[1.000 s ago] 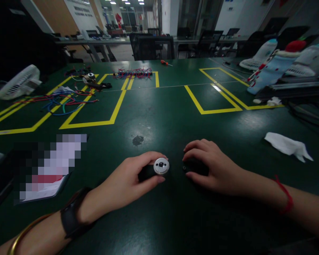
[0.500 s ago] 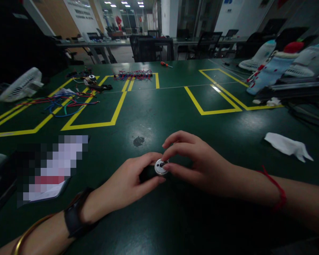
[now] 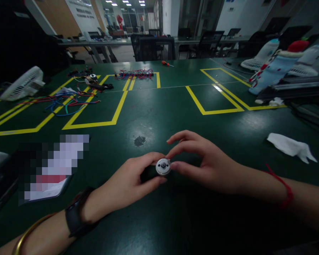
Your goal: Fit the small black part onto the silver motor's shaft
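Observation:
A small round silver metal part [image 3: 163,166] with a dark centre and two small dark holes faces up between my hands, above the green table [image 3: 154,117]. My left hand [image 3: 135,177] grips it between thumb and fingers from the left. At its right edge are the thumb and index finger of my right hand [image 3: 202,159], curved around that side; the thumb tip touches or nearly touches the rim. The other fingers of that hand are bent and raised. What lies under the part is hidden.
A blurred-out phone-like slab [image 3: 55,166] lies left, a white tissue [image 3: 292,147] right. Farther back are coloured wires [image 3: 66,102], a white fan [image 3: 23,83], an orange screwdriver [image 3: 166,63] and a light-blue bottle-like object [image 3: 272,71]. Yellow tape marks the table.
The thumb and index finger of my right hand have moved off the part's centre to its right edge, uncovering its top face. My left hand keeps its grip.

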{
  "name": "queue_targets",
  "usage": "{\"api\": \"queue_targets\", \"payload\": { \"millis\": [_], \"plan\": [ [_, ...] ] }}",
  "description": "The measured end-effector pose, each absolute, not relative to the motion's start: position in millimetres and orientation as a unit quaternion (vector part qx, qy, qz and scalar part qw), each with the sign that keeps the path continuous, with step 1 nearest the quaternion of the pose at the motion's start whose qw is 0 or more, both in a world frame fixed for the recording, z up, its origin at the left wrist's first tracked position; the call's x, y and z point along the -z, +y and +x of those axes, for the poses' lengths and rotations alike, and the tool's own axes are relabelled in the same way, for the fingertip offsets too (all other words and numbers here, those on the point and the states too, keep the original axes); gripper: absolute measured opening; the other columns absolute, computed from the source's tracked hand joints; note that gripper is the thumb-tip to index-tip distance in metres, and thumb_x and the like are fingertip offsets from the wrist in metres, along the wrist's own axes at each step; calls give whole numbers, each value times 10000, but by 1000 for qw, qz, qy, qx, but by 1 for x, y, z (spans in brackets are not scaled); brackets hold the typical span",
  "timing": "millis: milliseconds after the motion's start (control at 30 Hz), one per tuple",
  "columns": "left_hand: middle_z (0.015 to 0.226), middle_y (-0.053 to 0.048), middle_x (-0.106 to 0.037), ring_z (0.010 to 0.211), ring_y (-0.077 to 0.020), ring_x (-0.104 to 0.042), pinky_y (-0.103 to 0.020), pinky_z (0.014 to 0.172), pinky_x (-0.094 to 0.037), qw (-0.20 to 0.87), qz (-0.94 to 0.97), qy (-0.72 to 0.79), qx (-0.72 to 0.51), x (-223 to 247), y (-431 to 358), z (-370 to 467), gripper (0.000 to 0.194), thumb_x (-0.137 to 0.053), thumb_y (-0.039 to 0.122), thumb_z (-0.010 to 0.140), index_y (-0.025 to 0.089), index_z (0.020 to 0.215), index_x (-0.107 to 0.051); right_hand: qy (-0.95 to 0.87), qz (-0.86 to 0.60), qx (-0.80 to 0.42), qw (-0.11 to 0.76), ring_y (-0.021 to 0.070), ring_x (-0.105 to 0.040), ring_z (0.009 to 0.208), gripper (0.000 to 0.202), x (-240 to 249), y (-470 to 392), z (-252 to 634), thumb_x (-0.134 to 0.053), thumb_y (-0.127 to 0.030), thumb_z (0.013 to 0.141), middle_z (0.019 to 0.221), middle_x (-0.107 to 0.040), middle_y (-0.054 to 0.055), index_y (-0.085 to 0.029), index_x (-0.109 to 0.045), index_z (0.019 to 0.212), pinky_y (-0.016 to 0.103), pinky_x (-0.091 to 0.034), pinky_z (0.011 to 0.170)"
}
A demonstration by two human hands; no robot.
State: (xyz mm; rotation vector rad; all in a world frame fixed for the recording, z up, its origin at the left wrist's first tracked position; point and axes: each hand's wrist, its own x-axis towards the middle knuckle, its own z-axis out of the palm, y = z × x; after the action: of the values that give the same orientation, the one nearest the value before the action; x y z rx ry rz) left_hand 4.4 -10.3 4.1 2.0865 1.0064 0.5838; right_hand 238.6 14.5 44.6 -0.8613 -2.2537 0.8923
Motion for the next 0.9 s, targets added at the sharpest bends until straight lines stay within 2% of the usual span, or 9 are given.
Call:
{"api": "queue_targets", "payload": {
  "millis": [100, 233, 367, 900],
  "plan": [
    [1155, -7, -652, 1018, -196, -634, -298, 872, -501, 365, 814, 393, -223, -5, -9, 4, 341, -629, 254, 899, 271, 1227, -537, -809, -361, -358, 296, 212, -611, 1032, 111, -39, 18, 255, -643, -275, 876, 1118, -627, 71, -210, -702, 942, 351, -507, 877],
    [1216, -16, -630, 1081, -203, -614, -319, 934, -487, 366, 814, 397, -214, -6, -9, 5, 366, -624, 249, 902, 266, 1254, -525, -699, -447, -459, 319, 174, -636, 813, 168, -20, 24, 279, -629, -355, 892, 922, -675, 38, -218, -677, 977, 314, -520, 725],
    [1223, 5, -624, 1086, -180, -610, -294, 936, -483, 366, 814, 400, -207, -8, -10, 5, 378, -627, 247, 905, 283, 1263, -514, -573, -461, -539, 412, 138, -621, 739, 158, -2, 26, 292, -665, -354, 873, 834, -660, 6, -229, -666, 970, 262, -503, 658],
    [1222, -17, -629, 1087, -200, -615, -320, 936, -491, 359, 817, 400, -212, -7, -10, 4, 375, -624, 239, 899, 270, 1259, -521, -552, -475, -545, 416, 142, -623, 720, 186, -3, 25, 291, -683, -357, 855, 799, -655, 7, -227, -671, 987, 266, -508, 639]
  ]
}}
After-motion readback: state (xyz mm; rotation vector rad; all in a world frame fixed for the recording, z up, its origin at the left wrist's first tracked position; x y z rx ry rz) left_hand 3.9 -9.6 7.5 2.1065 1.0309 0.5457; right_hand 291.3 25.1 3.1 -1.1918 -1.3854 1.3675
